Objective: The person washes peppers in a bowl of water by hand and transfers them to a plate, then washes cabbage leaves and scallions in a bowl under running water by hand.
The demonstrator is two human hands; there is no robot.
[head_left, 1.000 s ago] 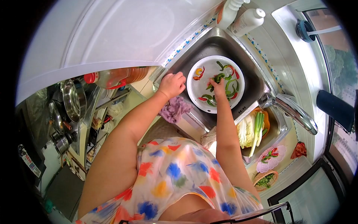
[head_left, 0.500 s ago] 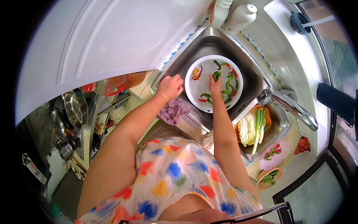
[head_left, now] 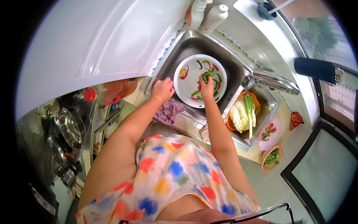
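A white basin of water stands in the left bowl of the steel sink. Green, red and yellow chili peppers float in it. My right hand is over the basin, its fingers closed around several green chili peppers. My left hand is loosely curled into a fist by the sink's left edge, beside the basin, and nothing shows in it. Just below that hand a purple cloth drapes over the sink's front edge.
The right sink bowl holds an orange colander with Chinese cabbage and scallions. A chrome faucet extends rightward. A pink plate with peppers and a wicker basket of greens stand nearby. Bottles stand behind the sink.
The view has shifted, so the sink appears farther left. My right hand now holds a larger bunch of green peppers. My left hand stays curled by the sink edge.
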